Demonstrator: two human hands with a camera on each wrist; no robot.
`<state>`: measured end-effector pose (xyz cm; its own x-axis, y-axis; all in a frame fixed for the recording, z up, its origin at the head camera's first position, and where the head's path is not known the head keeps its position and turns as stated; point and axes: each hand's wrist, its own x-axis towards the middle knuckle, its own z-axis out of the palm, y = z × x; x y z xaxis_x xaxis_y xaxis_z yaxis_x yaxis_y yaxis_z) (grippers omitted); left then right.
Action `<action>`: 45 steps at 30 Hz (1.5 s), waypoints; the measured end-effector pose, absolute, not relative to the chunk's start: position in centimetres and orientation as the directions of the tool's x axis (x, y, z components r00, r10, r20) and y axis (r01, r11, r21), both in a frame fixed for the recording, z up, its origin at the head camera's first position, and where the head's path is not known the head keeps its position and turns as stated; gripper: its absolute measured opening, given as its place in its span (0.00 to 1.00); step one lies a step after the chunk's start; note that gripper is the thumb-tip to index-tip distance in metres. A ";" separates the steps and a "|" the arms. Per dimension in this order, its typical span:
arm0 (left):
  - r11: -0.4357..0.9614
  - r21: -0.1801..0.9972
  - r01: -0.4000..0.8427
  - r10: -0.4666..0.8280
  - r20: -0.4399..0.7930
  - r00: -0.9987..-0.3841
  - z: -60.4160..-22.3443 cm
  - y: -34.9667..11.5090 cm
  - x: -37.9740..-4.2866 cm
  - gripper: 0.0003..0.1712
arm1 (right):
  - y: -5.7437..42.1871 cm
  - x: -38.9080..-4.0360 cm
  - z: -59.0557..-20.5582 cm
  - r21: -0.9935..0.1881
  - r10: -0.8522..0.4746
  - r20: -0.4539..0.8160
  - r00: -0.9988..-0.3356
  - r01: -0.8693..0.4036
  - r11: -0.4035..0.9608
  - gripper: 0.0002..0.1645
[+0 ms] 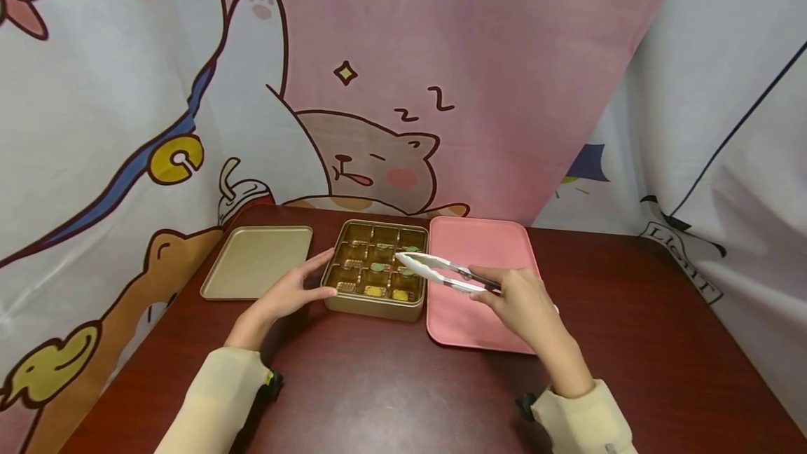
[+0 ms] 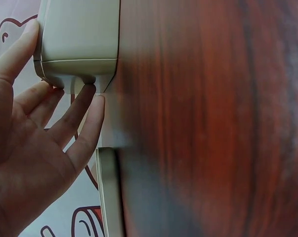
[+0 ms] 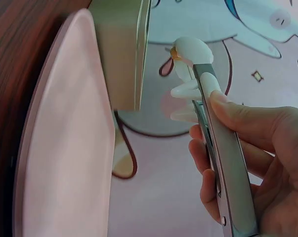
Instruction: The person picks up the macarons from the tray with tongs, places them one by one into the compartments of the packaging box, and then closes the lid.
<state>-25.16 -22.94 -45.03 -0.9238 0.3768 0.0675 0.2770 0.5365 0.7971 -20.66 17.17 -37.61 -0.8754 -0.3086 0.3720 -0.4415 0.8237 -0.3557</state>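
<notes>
A gold square box [image 1: 377, 307] holds a divided insert; yellow pieces [image 1: 400, 295] lie in its near row, and small green shapes show in other compartments. My left hand [image 1: 290, 291] rests spread fingertips against the box's left side, its thumb at the near-left rim. In the left wrist view these fingers [image 2: 72, 116] are only gently bent. Metal tongs [image 1: 469, 277] with white tips are gripped in my right hand [image 1: 522, 300], their tips above the box's right compartments. A yellow-orange bit [image 3: 174, 53] shows at one tip in the right wrist view; I cannot tell what it is.
Right of the box lies a pink tray [image 1: 482, 331], partly under my right hand. A gold lid or shallow tray [image 1: 258, 261] lies at the left. Behind the dark red-brown table [image 1: 384, 384] hangs a cartoon-printed cloth [image 1: 504, 76].
</notes>
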 end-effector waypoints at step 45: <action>0.542 0.797 0.267 0.368 0.061 -0.928 -44.8 -23.0 -25.1 0.49 | 15.1 -22.7 -38.5 -0.545 -0.238 0.330 -0.914 -0.390 0.742 0.43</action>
